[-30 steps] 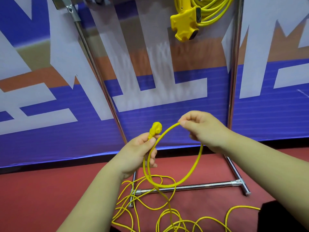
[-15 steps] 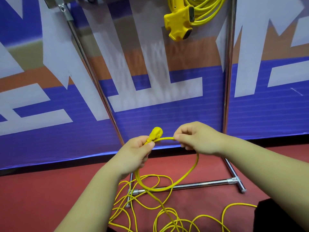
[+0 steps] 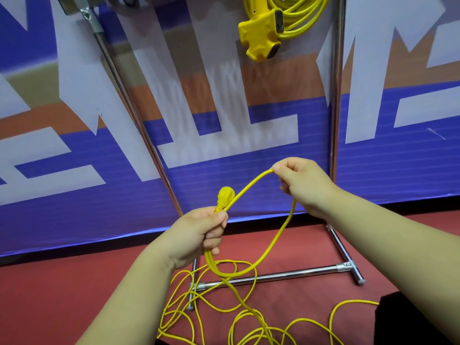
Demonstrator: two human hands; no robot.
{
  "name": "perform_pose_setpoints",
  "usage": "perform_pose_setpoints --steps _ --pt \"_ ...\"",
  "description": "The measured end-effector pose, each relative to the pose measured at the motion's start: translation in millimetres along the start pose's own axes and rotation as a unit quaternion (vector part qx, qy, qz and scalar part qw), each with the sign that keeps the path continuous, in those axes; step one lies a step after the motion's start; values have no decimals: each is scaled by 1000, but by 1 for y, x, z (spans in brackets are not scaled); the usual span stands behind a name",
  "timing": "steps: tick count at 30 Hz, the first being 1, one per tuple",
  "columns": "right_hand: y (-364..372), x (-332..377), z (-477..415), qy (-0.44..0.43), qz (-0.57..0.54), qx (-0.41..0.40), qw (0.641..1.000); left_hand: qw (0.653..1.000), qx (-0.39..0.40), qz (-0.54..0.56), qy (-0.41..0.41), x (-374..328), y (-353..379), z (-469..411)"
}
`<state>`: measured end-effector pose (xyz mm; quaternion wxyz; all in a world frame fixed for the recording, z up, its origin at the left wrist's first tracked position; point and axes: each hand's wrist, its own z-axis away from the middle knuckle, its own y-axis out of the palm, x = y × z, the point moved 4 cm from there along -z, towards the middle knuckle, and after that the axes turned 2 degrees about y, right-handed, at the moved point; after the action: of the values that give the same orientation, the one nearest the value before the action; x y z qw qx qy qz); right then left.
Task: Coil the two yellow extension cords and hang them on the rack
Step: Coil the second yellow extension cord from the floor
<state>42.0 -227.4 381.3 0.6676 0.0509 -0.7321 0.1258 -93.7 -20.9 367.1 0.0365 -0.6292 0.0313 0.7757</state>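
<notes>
Yellow loose extension cord (image 3: 285, 223) runs between both hands in front of the chrome tube rack (image 3: 286, 274). Most of its length lies in slack, tangled loops on the red floor (image 3: 74, 295), over and on the near side of the rack's base crossbar. Behind the rack stands a blue, white and orange printed banner (image 3: 74, 207).

The rack's left upright (image 3: 139, 125) slants up to the left from the base. Just right of its foot, the left hand (image 3: 199, 235) is curled in a fist round the cord, thumb on top. It grips right under the moulded yellow plug (image 3: 226, 195), which sticks up out of the fist. From there the cord rises rightward to the right hand (image 3: 301, 183), which pinches it between thumb and forefinger, the other fingers curled under. The cord bends over at that pinch and drops in a loop back to below the left fist, just above the crossbar.

High on the rack, between its uprights, hangs the second yellow cord, a coiled bundle (image 3: 302, 17), with its yellow three-way socket block (image 3: 261, 33) lowest. The right hand sits just left of the rack's vertical right upright (image 3: 336, 95). Past the rack's right foot a black shape (image 3: 410, 319) shows; what it is cannot be told.
</notes>
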Motion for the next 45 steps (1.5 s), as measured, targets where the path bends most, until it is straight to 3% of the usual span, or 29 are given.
perform_pose_setpoints --steps 5,9,14,16,18,22,30,34,38,42,45 --pt "-11 -2 -6 8 -31 -45 998 998 -13 54 7 3 -4 -1" --pt "-7 -15 -2 25 23 -14 999 990 -74 117 35 -6 -10 -1" --pt "1 -20 9 32 163 -13 986 946 -126 290 67 -15 -28 -2" --pt "15 -24 20 27 158 35 986 930 -135 330 91 -18 -34 -2" --pt "38 -36 36 48 129 144 980 915 -142 358 118 -20 -39 -2" --pt "89 -70 70 72 134 305 940 896 -142 394 148 -23 -45 1" --pt "118 -87 77 93 98 398 908 870 -158 426 190 -29 -71 18" --pt "103 -74 59 130 29 393 910 861 -213 417 199 -23 -110 36" --pt "81 -71 48 153 63 388 907 854 -283 390 197 -14 -145 51" --pt "76 -54 38 110 54 276 953 913 -322 202 150 -4 -135 46" --pt "75 -32 34 80 19 230 970 950 -295 16 98 3 -99 31"
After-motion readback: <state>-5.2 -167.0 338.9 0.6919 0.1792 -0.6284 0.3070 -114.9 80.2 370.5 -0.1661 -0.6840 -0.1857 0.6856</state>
